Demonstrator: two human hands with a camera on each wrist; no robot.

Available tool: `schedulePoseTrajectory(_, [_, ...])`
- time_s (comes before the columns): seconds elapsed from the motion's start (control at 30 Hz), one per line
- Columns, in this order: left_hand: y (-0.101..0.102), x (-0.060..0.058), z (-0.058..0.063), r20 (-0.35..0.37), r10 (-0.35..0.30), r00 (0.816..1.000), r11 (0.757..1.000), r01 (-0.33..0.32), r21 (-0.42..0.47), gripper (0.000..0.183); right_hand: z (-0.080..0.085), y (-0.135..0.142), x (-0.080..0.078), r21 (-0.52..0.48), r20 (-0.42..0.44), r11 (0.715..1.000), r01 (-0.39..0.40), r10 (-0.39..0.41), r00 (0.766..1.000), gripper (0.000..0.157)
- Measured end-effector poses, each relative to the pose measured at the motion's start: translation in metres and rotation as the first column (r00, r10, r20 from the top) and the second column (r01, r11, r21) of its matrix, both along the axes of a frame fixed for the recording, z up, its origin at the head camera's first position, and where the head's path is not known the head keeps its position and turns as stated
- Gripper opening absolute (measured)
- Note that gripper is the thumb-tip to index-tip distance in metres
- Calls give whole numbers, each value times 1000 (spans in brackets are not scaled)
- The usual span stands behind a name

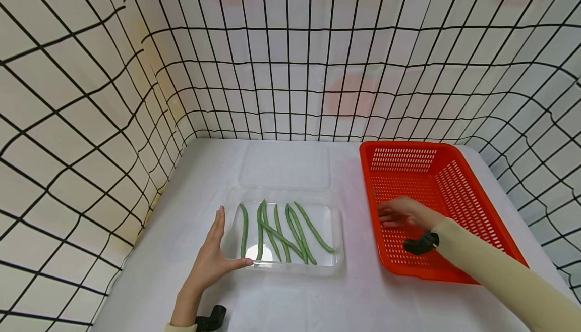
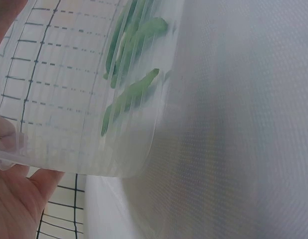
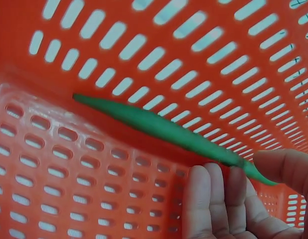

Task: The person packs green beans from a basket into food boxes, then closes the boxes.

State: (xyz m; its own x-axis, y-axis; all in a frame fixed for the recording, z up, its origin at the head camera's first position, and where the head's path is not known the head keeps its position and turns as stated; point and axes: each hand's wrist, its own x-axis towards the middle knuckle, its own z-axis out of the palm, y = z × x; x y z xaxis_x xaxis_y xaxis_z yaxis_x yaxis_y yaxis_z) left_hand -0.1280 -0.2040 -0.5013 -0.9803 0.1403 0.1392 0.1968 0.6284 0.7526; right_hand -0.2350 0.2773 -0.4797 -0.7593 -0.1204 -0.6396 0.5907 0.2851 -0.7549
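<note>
A clear plastic container (image 1: 290, 268) holds several green beans (image 1: 245, 231), some of them crossing. My left hand (image 1: 213, 254) is at its left front corner, fingers straight along the left side and thumb stretched over the front rim. In the left wrist view, parts of the left hand (image 2: 17, 199) show against the clear wall. My right hand (image 1: 408, 213) is down inside a red plastic basket (image 1: 386, 264). Seen from the right wrist, its thumb and fingers pinch a green bean (image 3: 159, 127) near one end; the bean lies along the basket's bottom edge.
Behind the container lies a flat clear lid (image 1: 284, 165). A white cloth (image 1: 308, 301) covers the table. Black wire mesh (image 1: 308, 59) stands along the back and both sides. The basket has slotted walls and a raised rim.
</note>
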Motion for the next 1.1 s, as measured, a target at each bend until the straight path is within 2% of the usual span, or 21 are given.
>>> schedulePoseTrajectory(0.17, [0,0,-1,-5,-2,1000,1000,2,2,136,-2,-2,0,-25,10,999,30,-29,1000,40])
schedulePoseTrajectory(0.5, [0,0,-1,-12,-2,1000,1000,2,-1,136,-1,-2,1,-52,-6,998,32,-32,999,35])
schedulePoseTrajectory(0.67, [0,0,0,-20,-2,1000,1000,2,-15,136,14,4,2,-77,-33,996,35,-38,999,31])
schedulePoseTrajectory(0.83, [0,1,1,-14,0,1000,1000,0,-12,137,35,13,3,-136,-85,991,16,-28,996,34])
schedulePoseTrajectory(0.9, [0,1,1,-9,-1,1000,1000,1,-7,137,44,15,3,-154,-99,988,21,-37,994,31])
schedulePoseTrajectory(1.03, [1,1,0,-5,2,1000,1000,-2,-10,137,62,12,2,-206,-118,978,29,-54,992,14])
schedulePoseTrajectory(1.1, [1,1,0,-4,5,1000,1000,-5,-11,137,71,7,2,-230,-126,973,28,-58,990,13])
